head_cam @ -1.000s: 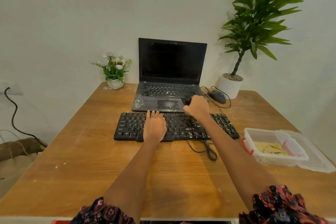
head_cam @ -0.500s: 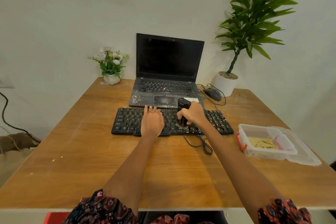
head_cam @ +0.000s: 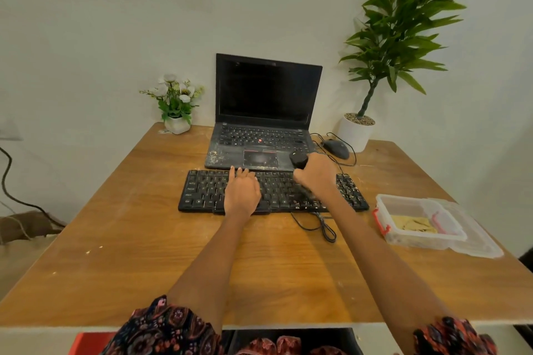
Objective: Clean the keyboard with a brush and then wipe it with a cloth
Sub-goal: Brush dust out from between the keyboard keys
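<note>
**Brush hand back at the far edge of the keyboard**

Half a second ago the right hand [head_cam: 317,173] was low over the middle keys with the brush upright; now it has slid up and to the right, so the brush [head_cam: 300,159] pokes out above the keyboard's top edge, in front of the laptop's lower right corner. That grip is closed tight around the brush: fingers curled round its dark handle, only the rounded black end showing past the fist. Whether the bristles touch the keys I cannot tell, since the hand covers them.

Flat on the keys left of centre lies the left hand [head_cam: 242,192], fingers straight and together, holding nothing, pressing the black keyboard [head_cam: 202,190] down on the wooden counter [head_cam: 115,239]. Pale crumbs speckle the keyboard's right end, and its cable [head_cam: 324,225] loops out from the near edge.

Just behind the keyboard, an open laptop [head_cam: 268,112] with a dark screen has dusty debris on its palm rest. At centre right of the frame a clear plastic container [head_cam: 415,207] with red clasps holds a yellowish cloth [head_cam: 412,223]. A black mouse [head_cam: 336,148] sits right of the laptop, beside a tall potted plant [head_cam: 356,131]; a small flower pot [head_cam: 176,124] stands at the counter's far left corner.
</note>
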